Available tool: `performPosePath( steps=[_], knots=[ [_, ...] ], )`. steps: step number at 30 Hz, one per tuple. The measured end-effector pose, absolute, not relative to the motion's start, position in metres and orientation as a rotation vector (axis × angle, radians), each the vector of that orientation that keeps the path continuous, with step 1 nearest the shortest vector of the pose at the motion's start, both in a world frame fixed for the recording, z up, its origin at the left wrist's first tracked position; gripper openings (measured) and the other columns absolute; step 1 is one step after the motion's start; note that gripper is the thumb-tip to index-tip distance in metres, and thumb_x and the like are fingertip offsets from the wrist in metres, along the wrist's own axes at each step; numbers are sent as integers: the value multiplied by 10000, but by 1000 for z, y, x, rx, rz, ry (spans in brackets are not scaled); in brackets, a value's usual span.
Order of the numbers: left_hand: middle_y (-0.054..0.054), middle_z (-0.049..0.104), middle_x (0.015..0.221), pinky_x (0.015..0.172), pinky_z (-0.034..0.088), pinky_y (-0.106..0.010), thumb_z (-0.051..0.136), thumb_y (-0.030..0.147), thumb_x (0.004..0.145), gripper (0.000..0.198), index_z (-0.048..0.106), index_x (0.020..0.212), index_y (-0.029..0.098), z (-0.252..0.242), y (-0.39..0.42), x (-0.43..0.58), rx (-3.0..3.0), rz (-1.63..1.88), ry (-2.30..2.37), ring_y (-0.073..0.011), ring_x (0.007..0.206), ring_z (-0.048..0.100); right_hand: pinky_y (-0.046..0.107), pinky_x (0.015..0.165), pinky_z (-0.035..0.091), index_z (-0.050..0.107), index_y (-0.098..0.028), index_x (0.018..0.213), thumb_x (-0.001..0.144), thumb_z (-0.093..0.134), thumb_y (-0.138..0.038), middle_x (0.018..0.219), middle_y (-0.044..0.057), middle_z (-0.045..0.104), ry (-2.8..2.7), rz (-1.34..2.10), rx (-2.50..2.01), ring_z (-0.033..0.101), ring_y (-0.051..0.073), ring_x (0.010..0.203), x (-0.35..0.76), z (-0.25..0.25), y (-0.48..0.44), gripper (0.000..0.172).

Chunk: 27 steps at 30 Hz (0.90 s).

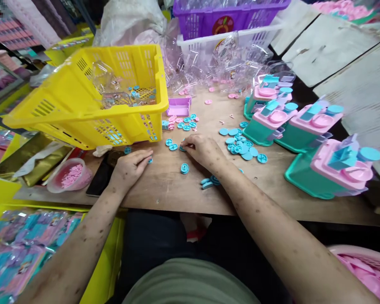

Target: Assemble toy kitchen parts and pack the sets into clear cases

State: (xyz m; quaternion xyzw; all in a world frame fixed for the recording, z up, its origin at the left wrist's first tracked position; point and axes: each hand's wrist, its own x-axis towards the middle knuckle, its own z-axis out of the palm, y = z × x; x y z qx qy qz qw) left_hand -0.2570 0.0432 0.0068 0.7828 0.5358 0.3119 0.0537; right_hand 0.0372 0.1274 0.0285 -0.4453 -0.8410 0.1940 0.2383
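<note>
Right hand (204,152): fingertips down at a blue disc (181,147), mostly covered; hard to tell whether it is pinched.
Left hand (131,166): on the desk (164,190), small blue piece (150,161) showing at the fingertips.
Between hands: blue spoked wheels (173,147); round blue part (185,168) nearer the body.
Right side: loose heap of blue discs (237,149) beside four teal-and-pink toy units (304,135).
Left side: yellow basket (114,126), clear plastic pieces (104,78) inside; tub (55,181) of pink bits (72,175).

Head view, close over table (164,185), facing forward and down.
</note>
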Motion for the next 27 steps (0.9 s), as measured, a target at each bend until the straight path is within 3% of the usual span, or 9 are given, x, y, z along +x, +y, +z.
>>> performPosePath(
  steps=[4,9,18,27],
  knots=[
    [-70,885,1189,1110,662,-415,768,408,993,242,890,1087,221,10,41,-261,2040,1111,1673,-258,1110,844,377,995,612,888,-201,1082,1003,767,-60,1130,93,873,-2297,550,-1216,811,281,1076,39,26,129,202],
    [-69,888,1167,1158,626,-435,801,453,948,297,902,1118,232,27,41,-269,1915,1158,1805,-268,1134,825,382,993,611,892,-215,1073,987,785,-68,1106,80,874,-2270,559,-1199,809,277,1045,42,21,131,202],
    [-77,876,1208,1083,650,-416,679,325,1032,312,880,1251,230,58,36,-270,2145,620,1930,-266,1130,814,388,983,604,899,-245,1044,968,779,-70,1086,49,874,-2231,617,-1138,795,280,1017,45,18,134,225],
    [-104,788,996,920,642,-375,629,259,1066,288,856,1218,166,52,28,-255,2556,384,2000,-261,935,762,394,999,602,899,-232,1058,956,759,-44,1101,57,872,-2237,622,-1164,797,294,1070,43,21,134,256]
  ],
)
